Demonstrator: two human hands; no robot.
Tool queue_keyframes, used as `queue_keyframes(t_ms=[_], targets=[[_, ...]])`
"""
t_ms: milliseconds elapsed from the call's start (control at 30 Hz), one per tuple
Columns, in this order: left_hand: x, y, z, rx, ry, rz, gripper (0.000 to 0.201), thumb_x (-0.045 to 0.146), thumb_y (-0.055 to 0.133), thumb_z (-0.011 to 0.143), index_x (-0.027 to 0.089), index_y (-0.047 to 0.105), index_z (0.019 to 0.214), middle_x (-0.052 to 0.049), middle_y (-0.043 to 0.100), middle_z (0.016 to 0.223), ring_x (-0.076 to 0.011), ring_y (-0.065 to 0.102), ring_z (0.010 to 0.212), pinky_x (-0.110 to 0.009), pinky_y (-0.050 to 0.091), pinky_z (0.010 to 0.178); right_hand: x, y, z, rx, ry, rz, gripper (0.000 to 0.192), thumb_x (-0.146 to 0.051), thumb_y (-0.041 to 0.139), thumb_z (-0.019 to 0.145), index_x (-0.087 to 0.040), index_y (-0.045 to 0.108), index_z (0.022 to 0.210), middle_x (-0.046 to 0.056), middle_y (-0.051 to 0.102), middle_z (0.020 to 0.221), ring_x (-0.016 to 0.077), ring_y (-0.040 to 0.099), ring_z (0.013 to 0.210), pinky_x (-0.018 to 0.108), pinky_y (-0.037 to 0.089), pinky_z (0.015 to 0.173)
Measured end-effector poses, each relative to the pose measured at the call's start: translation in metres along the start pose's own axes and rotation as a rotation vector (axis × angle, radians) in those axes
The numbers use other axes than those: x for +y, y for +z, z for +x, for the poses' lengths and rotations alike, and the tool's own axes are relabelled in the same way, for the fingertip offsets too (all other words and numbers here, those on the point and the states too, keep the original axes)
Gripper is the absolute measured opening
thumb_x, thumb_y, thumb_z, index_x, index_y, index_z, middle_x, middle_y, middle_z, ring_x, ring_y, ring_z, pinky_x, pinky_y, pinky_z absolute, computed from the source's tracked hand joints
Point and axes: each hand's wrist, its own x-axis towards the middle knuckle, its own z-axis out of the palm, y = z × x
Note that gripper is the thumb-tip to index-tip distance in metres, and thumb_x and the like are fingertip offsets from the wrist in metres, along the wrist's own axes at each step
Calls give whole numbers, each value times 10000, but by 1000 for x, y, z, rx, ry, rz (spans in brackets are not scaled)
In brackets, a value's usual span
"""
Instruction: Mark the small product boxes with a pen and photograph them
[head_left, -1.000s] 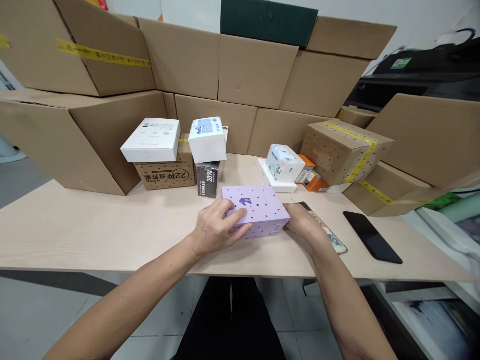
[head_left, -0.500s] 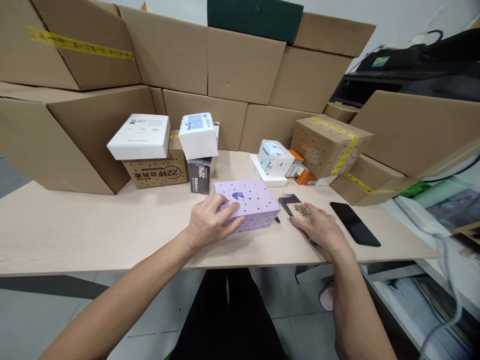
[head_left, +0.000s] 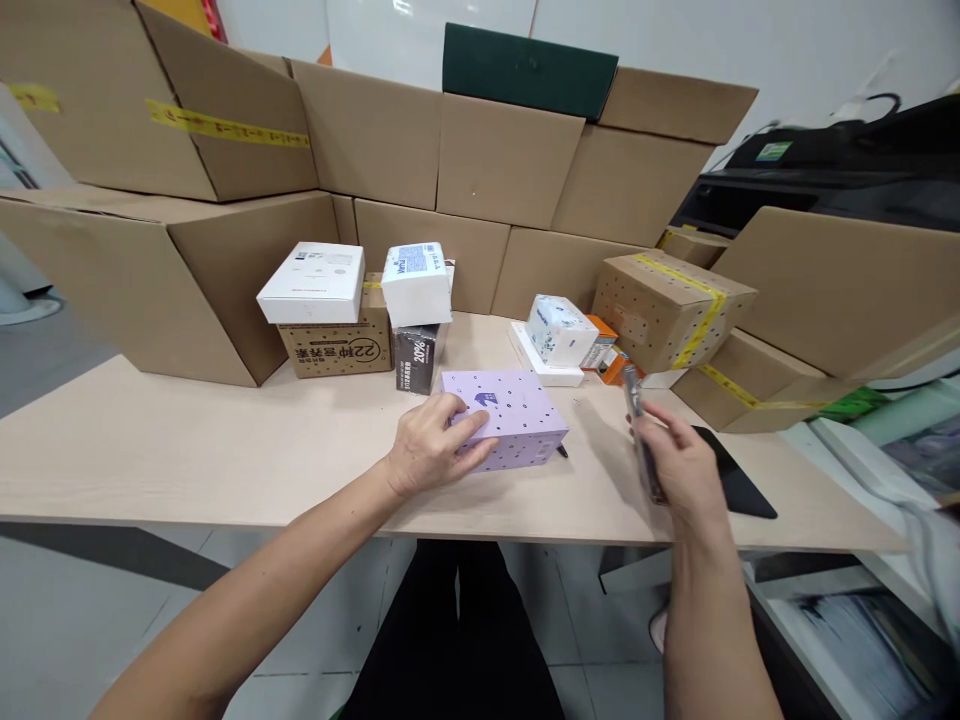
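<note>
My left hand (head_left: 442,440) lies over the left end of a lilac box (head_left: 517,415) with small dark spots, its fingers on the top and its thumb at the front edge. In my right hand (head_left: 679,455) is a thin flat object (head_left: 641,435), raised off the table and turned edge-on. Motion blurs it, and its exact kind cannot be made out. The dark tip of a pen-like thing (head_left: 562,451) pokes out beside the lilac box, the rest hidden. Just right of my right hand lies a black phone (head_left: 739,485), partly covered by it.
At the back left, a white box (head_left: 315,285) rests on a brown carton (head_left: 337,345), and a tissue pack (head_left: 416,290) on a dark box (head_left: 416,360). Another tissue pack (head_left: 561,332), orange boxes (head_left: 611,365) and taped cartons (head_left: 667,310) stand at right. Cardboard walls (head_left: 502,150) enclose the back.
My right hand has lifted the flat object off the table, tilted it upright and moved slightly right. My left hand stays on the lilac box. The whole view has shifted a little.
</note>
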Motion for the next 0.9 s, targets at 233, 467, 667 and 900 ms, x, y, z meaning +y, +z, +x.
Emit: queue_keyframes(t_ms=[233,467,667,900], targets=[[0,0,-2,-9,-8,0,259,395,675,851,195,701,1015,-56,612,841,-154,560,706,-265,467,599,-61,24,-65,-628,389,994,557,-595,438,868,-248,630,1260,98,721,1159,217,675,859,378,565,726],[0,-1,-3,-9,-12,1,218,371,607,881,219,700,1008,-40,595,828,-144,551,705,-256,439,597,-74,66,-96,-877,537,1134,545,-579,394,894,-206,676,1173,104,740,1111,237,679,866,414,568,735],[-1,-1,-2,32,8,-24,220,362,525,903,205,680,886,-47,581,792,-150,496,655,-260,382,536,-78,84,-93,-950,581,1156,533,-557,414,880,-171,671,1143,130,739,1097,292,674,1016,515,557,865],[-2,2,-4,37,12,-21,158,312,565,855,200,632,767,-39,550,752,-150,468,642,-259,370,532,-80,91,-92,-940,602,1145,498,-560,412,867,-214,687,1097,109,733,1134,315,642,1128,586,518,948]])
